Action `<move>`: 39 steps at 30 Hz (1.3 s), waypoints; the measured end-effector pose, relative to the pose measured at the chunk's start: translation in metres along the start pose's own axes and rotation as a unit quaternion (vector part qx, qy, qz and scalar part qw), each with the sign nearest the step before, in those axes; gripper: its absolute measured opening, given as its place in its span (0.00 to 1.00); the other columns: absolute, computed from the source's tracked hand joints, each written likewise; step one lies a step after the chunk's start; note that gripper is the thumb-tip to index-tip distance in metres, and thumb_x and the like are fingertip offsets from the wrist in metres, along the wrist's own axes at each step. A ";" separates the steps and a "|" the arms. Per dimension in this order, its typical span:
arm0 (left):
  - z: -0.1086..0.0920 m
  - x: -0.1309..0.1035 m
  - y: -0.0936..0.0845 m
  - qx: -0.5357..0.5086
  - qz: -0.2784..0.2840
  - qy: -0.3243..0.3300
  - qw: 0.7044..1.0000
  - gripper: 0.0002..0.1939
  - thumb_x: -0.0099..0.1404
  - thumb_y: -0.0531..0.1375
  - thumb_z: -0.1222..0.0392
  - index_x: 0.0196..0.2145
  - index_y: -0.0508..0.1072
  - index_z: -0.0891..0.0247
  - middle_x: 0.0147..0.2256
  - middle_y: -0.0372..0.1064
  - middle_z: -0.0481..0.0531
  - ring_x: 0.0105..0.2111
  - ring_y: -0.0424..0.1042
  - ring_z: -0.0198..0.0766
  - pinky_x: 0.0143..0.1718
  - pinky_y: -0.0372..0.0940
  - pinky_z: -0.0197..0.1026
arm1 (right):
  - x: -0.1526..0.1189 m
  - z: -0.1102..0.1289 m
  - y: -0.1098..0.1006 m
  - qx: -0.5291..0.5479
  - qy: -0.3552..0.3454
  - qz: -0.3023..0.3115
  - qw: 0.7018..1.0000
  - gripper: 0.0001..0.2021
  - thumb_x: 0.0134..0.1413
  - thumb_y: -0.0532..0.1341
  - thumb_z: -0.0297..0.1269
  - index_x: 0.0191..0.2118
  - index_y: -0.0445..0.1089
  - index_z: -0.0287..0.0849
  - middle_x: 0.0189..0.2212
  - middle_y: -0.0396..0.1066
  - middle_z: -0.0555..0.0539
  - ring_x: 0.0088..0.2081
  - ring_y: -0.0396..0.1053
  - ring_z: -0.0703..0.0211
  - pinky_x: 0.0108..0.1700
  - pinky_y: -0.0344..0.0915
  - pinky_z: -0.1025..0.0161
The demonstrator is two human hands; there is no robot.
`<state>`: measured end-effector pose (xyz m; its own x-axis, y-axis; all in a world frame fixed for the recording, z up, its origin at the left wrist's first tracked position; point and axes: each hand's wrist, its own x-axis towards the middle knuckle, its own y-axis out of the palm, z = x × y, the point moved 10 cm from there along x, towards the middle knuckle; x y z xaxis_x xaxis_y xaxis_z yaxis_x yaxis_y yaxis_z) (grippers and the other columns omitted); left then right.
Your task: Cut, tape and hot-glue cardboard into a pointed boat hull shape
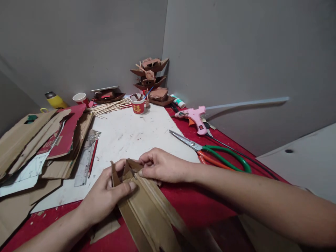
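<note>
A long strip of creased brown cardboard (151, 213) slants from the near edge of the view up to both hands. Its far end is folded and torn into ragged flaps. My left hand (110, 194) is closed round the left side of that end, thumb pressed on top. On the other side my right hand (160, 166) pinches the right corner between thumb and fingers. The undersides of both grips are hidden. Right of the hands lie large scissors (193, 144) with green and orange handles, blades slightly apart.
Stacked cardboard sheets (34, 140) cover the left, beside a clear ruler (85, 161) and red pencil (93, 157). Behind are wooden sticks (110, 106), a red paint cup (138, 105) and model boats (151, 75). A pink glue gun (195, 117) with its cord lies at right, near the grey wall.
</note>
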<state>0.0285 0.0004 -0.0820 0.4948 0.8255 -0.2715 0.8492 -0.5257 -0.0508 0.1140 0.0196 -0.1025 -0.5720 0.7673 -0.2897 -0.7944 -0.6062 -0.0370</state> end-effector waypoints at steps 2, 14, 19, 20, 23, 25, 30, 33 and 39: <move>0.004 0.001 -0.006 -0.014 -0.021 -0.017 1.000 0.20 0.59 0.64 0.59 0.50 0.71 0.58 0.43 0.74 0.49 0.41 0.71 0.41 0.44 0.65 0.40 | 0.001 0.001 -0.004 -0.003 -0.012 -0.010 1.000 0.06 0.52 0.58 0.27 0.25 0.63 0.39 0.15 0.57 0.59 0.15 0.56 0.71 0.18 0.56 0.72; -0.007 0.002 -0.008 0.063 -0.042 0.062 0.995 0.16 0.60 0.61 0.65 0.46 0.76 0.55 0.39 0.70 0.47 0.40 0.68 0.38 0.44 0.62 0.38 | -0.002 0.015 -0.006 -0.082 -0.064 -0.054 0.993 0.11 0.53 0.57 0.30 0.21 0.65 0.37 0.18 0.55 0.56 0.22 0.52 0.68 0.24 0.50 0.69; -0.011 0.002 0.000 0.122 -0.012 0.090 0.988 0.17 0.63 0.59 0.62 0.50 0.74 0.55 0.42 0.68 0.50 0.44 0.67 0.42 0.47 0.60 0.40 | 0.004 0.006 -0.009 -0.085 -0.039 -0.056 0.994 0.10 0.52 0.57 0.27 0.21 0.65 0.38 0.17 0.59 0.56 0.21 0.56 0.69 0.25 0.54 0.70; -0.008 0.003 0.000 0.104 -0.011 0.074 0.992 0.18 0.63 0.59 0.61 0.51 0.73 0.55 0.42 0.69 0.51 0.44 0.67 0.42 0.47 0.60 0.40 | 0.004 0.004 -0.009 -0.077 -0.029 -0.048 0.995 0.10 0.53 0.57 0.29 0.22 0.65 0.39 0.16 0.58 0.57 0.19 0.56 0.69 0.23 0.54 0.70; 0.005 0.008 -0.004 -0.002 -0.006 0.011 1.000 0.20 0.63 0.61 0.58 0.53 0.71 0.56 0.42 0.73 0.50 0.42 0.70 0.42 0.45 0.63 0.41 | 0.002 -0.001 -0.007 -0.047 0.007 -0.007 0.999 0.12 0.56 0.57 0.37 0.23 0.63 0.41 0.12 0.56 0.58 0.14 0.56 0.68 0.17 0.54 0.71; 0.012 0.010 -0.009 -0.071 -0.012 -0.020 0.997 0.20 0.61 0.62 0.58 0.52 0.71 0.57 0.40 0.75 0.50 0.39 0.72 0.40 0.42 0.64 0.40 | 0.000 -0.004 -0.003 -0.034 0.023 0.028 0.999 0.10 0.57 0.57 0.37 0.25 0.64 0.40 0.11 0.59 0.58 0.13 0.58 0.68 0.16 0.56 0.72; 0.021 0.011 -0.017 -0.109 -0.020 -0.044 0.993 0.18 0.59 0.64 0.61 0.49 0.73 0.59 0.38 0.77 0.50 0.35 0.73 0.36 0.39 0.65 0.37 | -0.001 -0.007 0.002 -0.040 0.025 0.061 0.997 0.06 0.55 0.57 0.31 0.28 0.66 0.40 0.13 0.63 0.57 0.13 0.60 0.69 0.16 0.58 0.74; 0.019 0.009 -0.011 -0.103 -0.002 -0.043 0.994 0.16 0.60 0.64 0.60 0.47 0.75 0.59 0.36 0.77 0.50 0.34 0.73 0.37 0.37 0.65 0.36 | 0.001 -0.009 0.005 -0.042 0.015 0.055 0.998 0.07 0.57 0.55 0.29 0.28 0.65 0.40 0.13 0.62 0.57 0.13 0.59 0.70 0.17 0.59 0.74; 0.019 0.008 -0.009 -0.093 -0.033 -0.046 0.994 0.12 0.58 0.64 0.59 0.40 0.77 0.62 0.31 0.76 0.50 0.31 0.72 0.37 0.34 0.64 0.37 | 0.000 -0.007 0.007 -0.080 -0.007 0.016 0.997 0.11 0.56 0.52 0.25 0.24 0.61 0.40 0.14 0.58 0.58 0.13 0.60 0.70 0.16 0.56 0.74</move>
<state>0.0213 0.0085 -0.1017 0.4257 0.8298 -0.3609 0.9026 -0.4174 0.1048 0.1098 0.0139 -0.1093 -0.6009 0.7486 -0.2801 -0.7334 -0.6557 -0.1793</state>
